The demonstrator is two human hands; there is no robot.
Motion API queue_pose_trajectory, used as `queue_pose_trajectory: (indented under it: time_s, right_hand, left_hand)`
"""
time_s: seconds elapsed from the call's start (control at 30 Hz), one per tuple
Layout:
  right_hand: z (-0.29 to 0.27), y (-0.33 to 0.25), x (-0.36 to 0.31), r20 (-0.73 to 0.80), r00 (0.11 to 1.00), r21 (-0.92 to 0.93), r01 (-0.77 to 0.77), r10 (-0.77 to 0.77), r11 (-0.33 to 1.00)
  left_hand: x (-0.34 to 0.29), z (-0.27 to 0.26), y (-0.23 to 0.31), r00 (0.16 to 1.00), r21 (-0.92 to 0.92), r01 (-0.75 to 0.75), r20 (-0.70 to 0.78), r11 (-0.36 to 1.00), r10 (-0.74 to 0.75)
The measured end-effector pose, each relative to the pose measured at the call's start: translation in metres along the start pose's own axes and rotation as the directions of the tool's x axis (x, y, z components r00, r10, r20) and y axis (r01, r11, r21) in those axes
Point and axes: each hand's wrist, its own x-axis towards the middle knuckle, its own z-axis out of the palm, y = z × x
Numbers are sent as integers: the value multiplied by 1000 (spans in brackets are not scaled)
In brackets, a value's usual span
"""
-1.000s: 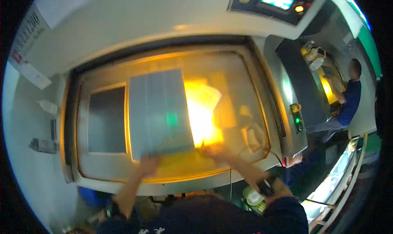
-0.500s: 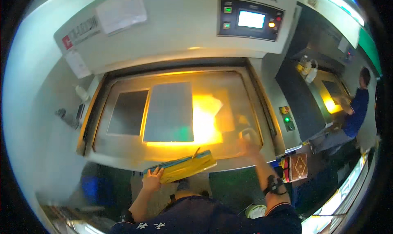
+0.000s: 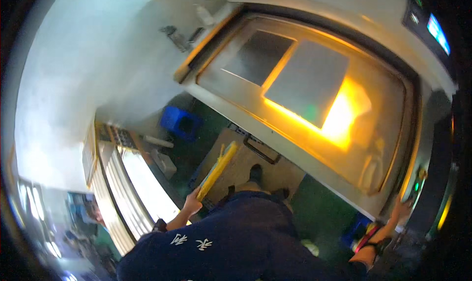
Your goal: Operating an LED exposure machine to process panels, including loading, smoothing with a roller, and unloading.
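My left hand (image 3: 193, 202) is closed around the lower end of a long, thin yellow piece (image 3: 216, 174) with a bluish strip along one side. It is held tilted beside my body, away from the machine. At the right, my right hand (image 3: 403, 209) is at the machine's front corner, just below a small control box with a lit green button (image 3: 417, 186). Its fingers look stretched out with nothing in them; whether they touch the box cannot be made out. On the machine's glowing glass bed (image 3: 361, 175) lie a grey sheet (image 3: 309, 79) and a darker sheet (image 3: 260, 55).
A raised metal rim (image 3: 295, 141) runs along the bed's front. Below stand a blue stool (image 3: 180, 122) and a tan board with a dark handle (image 3: 263, 150). A bright white lit surface (image 3: 147, 182) is at the lower left. A screen (image 3: 437, 32) shows at upper right.
My view has turned left and tilted. The yellow piece has swung from the bed's front edge to my left side, more upright. My right hand has left the bed for the control box.
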Motion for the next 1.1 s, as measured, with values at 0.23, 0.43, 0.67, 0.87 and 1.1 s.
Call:
queue_pose_trajectory:
  time_s: [0.23,0.43,0.67,0.87,1.1]
  right_hand:
    - [-109,-126,18,252,964,39,-101,87,994]
    - [-126,-125,-3,406,860,32,-351,309,936]
    - [-214,-275,-282,261,874,367,304,-411,879]
    - [-236,-272,-479,678,545,580,17,-494,815]
    - [-224,-357,-391,910,257,404,-380,-325,832]
  left_hand:
    - [-4,-15,-30,938,293,274,128,916,-322]
    - [108,10,1,872,686,-467,255,558,417]
    - [365,142,18,848,86,-496,264,864,460]
    - [429,206,17,873,138,-249,461,959,161]
    - [406,130,66,789,366,-500,566,785,239]
